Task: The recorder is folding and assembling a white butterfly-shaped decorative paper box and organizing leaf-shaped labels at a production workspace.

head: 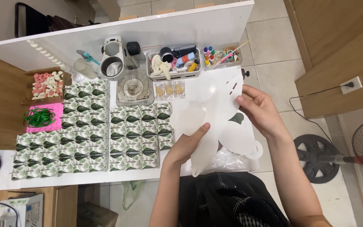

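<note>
A white table (215, 25) was seen from above, its left half packed with rows of small folded paper boxes (85, 138), white with dark green leaf print, glossy and flat-topped. Beyond the grip, toward the far edge, a metal press tool (116, 59) stood on a worn grey base, and beside it a clear plastic tray (174, 63) held mixed small tools. A wooden box of pink and white pieces (47, 84) and a pink pad with green strands (43, 117) lay far to the left of the grip.

A flat die-cut white sheet (215, 122), thin, matte and slightly translucent card with rounded flaps, was held up over the table's right edge. Its long axis ran diagonally, the upper end pointing away and to the right, the lower rounded end pointing toward the person. A green leaf print (237, 118) showed on a panel just right of the middle.

The left hand (188, 143) was closed on the sheet's lower-left part, thumb pressed on top, fingers hidden underneath. The right hand (259, 111) pinched the upper-right edge, fingertips curled onto the card. Under the grip, crinkled clear plastic wrap (227, 162) lay on the table. A small clear packet of tan pieces (169, 89) sat just beyond the left hand.
</note>
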